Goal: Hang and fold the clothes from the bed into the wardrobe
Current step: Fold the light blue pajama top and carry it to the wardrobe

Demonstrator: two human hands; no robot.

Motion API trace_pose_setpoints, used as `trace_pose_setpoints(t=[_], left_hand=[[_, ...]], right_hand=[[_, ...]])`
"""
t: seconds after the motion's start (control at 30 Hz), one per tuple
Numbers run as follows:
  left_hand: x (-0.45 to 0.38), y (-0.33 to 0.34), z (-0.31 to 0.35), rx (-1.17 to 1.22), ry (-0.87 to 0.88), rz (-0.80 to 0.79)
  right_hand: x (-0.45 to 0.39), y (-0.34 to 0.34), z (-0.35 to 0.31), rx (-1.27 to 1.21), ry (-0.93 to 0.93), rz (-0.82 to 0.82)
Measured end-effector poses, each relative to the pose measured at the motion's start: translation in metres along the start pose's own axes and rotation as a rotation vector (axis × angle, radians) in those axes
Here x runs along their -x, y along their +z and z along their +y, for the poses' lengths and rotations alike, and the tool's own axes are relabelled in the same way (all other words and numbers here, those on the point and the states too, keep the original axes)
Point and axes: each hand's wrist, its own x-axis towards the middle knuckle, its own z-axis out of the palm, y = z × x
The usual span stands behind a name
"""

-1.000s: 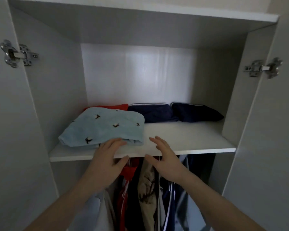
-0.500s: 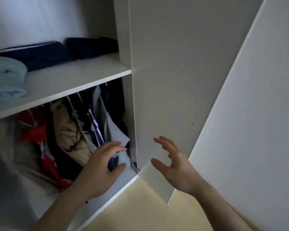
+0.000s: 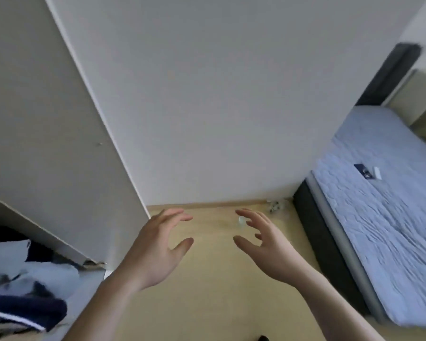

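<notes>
Both hands, left hand (image 3: 158, 244) and right hand (image 3: 266, 242), hover empty with fingers spread; the bed (image 3: 379, 217) at right shows no clothes, so little seems left.

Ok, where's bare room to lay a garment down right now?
The blue mattress is mostly bare; only a small dark item and white item lie mid-bed. The floor between wardrobe door and bed frame is free. The wardrobe bottom is crowded with clothes.
</notes>
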Motion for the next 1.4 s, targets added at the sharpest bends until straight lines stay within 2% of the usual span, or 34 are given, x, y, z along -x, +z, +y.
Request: trace_pose_setpoints(t=[0.13, 0.27, 0.73, 0.9, 1.17, 1.4], left_hand=[[-0.032, 0.046, 0.049, -0.025, 0.148, -0.116], [-0.065, 0.106, 0.124, -0.032, 0.29, -0.208], [-0.092, 0.318, 0.386, 0.013, 0.548, -0.413], [-0.128, 0.374, 0.459, -0.044, 0.654, -0.463], [-0.218, 0.491, 0.572, -0.007, 0.782, -0.575], [-0.275, 0.612, 0.691, -0.021, 0.904, -0.769]], right_hand=[[0.049, -0.048, 0.049, -0.026, 0.135, 0.155], [0.105, -0.104, 0.102, -0.066, 0.221, 0.3], [0.281, -0.319, 0.284, -0.144, 0.403, 0.576], [0.31, -0.377, 0.339, -0.169, 0.434, 0.676], [0.338, -0.47, 0.428, -0.144, 0.524, 0.809], [0.374, -0.549, 0.486, -0.141, 0.675, 0.979]])
